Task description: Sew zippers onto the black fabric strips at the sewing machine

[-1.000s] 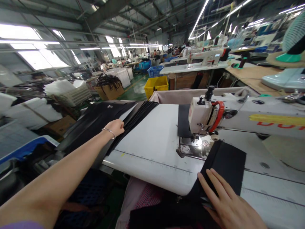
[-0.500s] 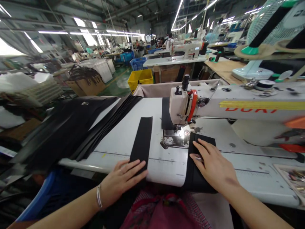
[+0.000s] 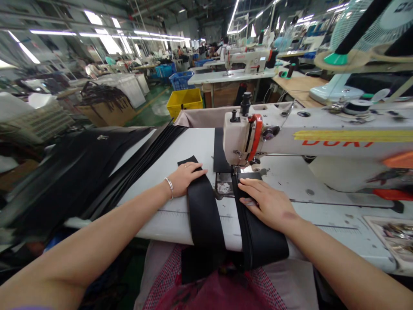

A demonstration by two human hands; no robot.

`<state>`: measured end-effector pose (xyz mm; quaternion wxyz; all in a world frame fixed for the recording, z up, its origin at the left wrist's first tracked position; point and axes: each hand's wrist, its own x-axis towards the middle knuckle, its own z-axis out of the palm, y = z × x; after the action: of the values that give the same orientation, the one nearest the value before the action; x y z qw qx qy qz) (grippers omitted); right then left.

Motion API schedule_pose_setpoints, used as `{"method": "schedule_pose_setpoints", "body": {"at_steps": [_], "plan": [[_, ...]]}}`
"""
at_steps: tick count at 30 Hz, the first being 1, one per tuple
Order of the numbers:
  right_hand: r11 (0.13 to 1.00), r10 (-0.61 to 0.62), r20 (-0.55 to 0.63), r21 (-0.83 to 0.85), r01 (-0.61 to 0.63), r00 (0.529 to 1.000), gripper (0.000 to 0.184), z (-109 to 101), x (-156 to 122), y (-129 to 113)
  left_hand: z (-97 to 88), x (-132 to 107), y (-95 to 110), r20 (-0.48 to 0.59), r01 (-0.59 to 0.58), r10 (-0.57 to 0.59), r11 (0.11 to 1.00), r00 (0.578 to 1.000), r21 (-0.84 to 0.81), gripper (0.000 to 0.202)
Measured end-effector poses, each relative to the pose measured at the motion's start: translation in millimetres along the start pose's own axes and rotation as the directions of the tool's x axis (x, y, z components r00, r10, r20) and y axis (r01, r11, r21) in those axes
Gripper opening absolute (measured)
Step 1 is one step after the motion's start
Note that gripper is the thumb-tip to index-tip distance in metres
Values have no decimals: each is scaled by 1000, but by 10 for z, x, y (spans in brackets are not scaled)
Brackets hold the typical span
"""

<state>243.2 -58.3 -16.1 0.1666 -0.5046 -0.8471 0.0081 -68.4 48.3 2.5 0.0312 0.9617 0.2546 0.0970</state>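
My left hand [image 3: 187, 175] lies with fingers outstretched over the far end of a long black strip [image 3: 206, 211]. The strip looks like leather and hangs over the table's front edge toward my lap. My right hand [image 3: 266, 200] rests flat, fingers extended, on a wider black piece [image 3: 263, 241] with a raised seam along its left side. That piece's far end sits at the needle area of the white sewing machine [image 3: 240, 144]; exact contact with the presser foot is hard to see. A small greyish patch shows at the right fingers, too small to name.
Another black piece [image 3: 221, 150] lies behind the machine's head on the left. Stacked black strips [image 3: 142, 168] and larger black sheets [image 3: 58, 168] cover the table's left side. A tray of small metal parts [image 3: 395, 237] is at the right. A yellow crate [image 3: 183, 101] stands beyond.
My left hand has moved away from me along the strip, which has turned and come nearer the front edge. The right hand has slid the wider piece left and forward to the needle.
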Motion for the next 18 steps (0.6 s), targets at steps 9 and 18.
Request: {"method": "schedule_pose_setpoints", "body": {"at_steps": [9, 18], "plan": [[989, -24, -48, 144, 31, 999, 31, -3, -35, 14, 180, 367, 592, 80, -370, 387, 914, 919, -168, 58], [988, -4, -46, 151, 11, 999, 30, -6, -18, 18, 352, 374, 603, 76, -227, 241, 961, 968, -159, 72]]}}
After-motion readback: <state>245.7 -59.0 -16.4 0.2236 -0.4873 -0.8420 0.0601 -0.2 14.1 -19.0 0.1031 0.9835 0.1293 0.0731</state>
